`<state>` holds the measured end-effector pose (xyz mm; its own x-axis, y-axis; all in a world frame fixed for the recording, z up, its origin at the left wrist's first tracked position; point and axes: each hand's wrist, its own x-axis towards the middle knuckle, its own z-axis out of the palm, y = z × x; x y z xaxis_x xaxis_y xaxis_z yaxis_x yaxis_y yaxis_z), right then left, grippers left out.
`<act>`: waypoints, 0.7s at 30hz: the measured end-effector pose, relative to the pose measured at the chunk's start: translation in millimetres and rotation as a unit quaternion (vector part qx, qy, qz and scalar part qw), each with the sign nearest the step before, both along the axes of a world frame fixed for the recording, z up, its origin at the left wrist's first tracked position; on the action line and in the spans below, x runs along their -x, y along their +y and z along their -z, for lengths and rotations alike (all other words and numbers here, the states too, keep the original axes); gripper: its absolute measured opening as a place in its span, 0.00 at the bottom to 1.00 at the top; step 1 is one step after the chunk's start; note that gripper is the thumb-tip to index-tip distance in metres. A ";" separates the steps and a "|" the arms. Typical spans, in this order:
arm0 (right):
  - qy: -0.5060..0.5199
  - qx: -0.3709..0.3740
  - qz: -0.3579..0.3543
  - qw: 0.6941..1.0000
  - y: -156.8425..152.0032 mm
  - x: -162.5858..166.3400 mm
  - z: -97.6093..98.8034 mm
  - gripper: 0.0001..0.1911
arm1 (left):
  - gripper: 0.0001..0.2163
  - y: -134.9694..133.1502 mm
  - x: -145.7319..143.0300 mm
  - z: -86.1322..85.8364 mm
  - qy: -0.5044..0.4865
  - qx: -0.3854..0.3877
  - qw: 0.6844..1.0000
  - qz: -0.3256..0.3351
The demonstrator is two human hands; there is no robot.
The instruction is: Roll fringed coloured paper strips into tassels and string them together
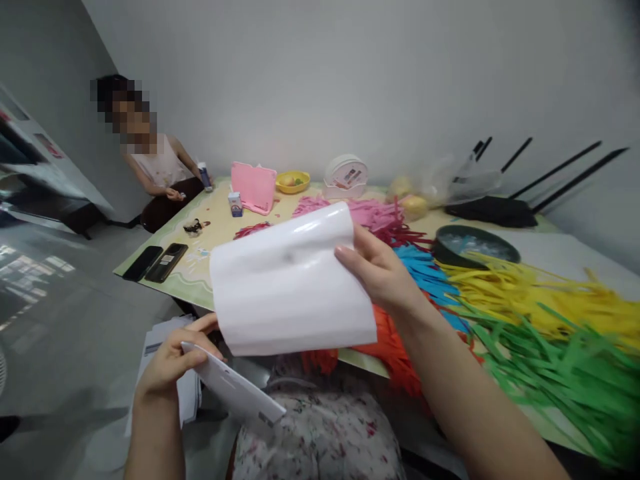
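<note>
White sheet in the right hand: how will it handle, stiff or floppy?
Probably floppy: the white sheet bows under the right hand. Likely slick, judging by its glossy sheen. Seemingly light: the fingers hold it by one edge.

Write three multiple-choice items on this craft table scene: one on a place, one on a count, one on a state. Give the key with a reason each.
1. Where do the green paper strips lie?
A. at the near right of the table
B. beside the phones
C. on the floor

2. How many dark phones lie at the table's left edge?
A. one
B. two
C. four

3. How does the white sheet in the right hand look?
A. crumpled into a ball
B. torn in half
C. curved, with its top edge rolled over

Key:
1 A, the green strips spread over the near right part of the table, next to the yellow strips.
2 B, two lie side by side.
3 C, the sheet is whole and bends over at the top, while the left hand holds a flat white piece.
</note>
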<state>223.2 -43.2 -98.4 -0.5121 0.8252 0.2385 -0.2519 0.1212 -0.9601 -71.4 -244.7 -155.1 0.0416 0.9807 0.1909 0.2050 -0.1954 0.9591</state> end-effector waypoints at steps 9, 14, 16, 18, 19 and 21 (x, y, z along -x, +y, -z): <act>-0.079 -0.002 -0.105 0.991 -17.6 -29.0 24.3 0.24 | 0.16 3.2 -13.8 -24.0 0.005 -0.030 1.000 -0.002; -0.079 -0.017 -0.095 0.992 -18.8 -33.3 28.7 0.23 | 0.15 1.4 -21.1 -35.2 0.072 -0.037 0.997 -0.014; -0.079 0.001 -0.085 0.993 -17.2 -33.7 30.7 0.25 | 0.15 1.6 -23.5 -37.8 0.078 -0.039 0.996 -0.002; -0.068 0.028 -0.065 0.995 -15.2 -33.4 32.9 0.28 | 0.14 1.7 -25.8 -39.5 0.068 -0.044 0.996 0.022; -0.060 0.043 -0.054 0.996 -14.3 -33.2 34.1 0.29 | 0.14 1.7 -26.8 -40.1 0.061 -0.046 0.996 0.035; -0.047 0.065 -0.039 0.996 -12.8 -32.7 36.1 0.31 | 0.13 1.5 -28.6 -41.0 0.053 -0.050 0.996 0.053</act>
<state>255.8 -56.0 -134.5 -0.5908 0.8029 0.0798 -0.1640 -0.0226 -0.9862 -42.8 -243.2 -114.1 0.1689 0.9460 0.2766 0.2780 -0.3150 0.9075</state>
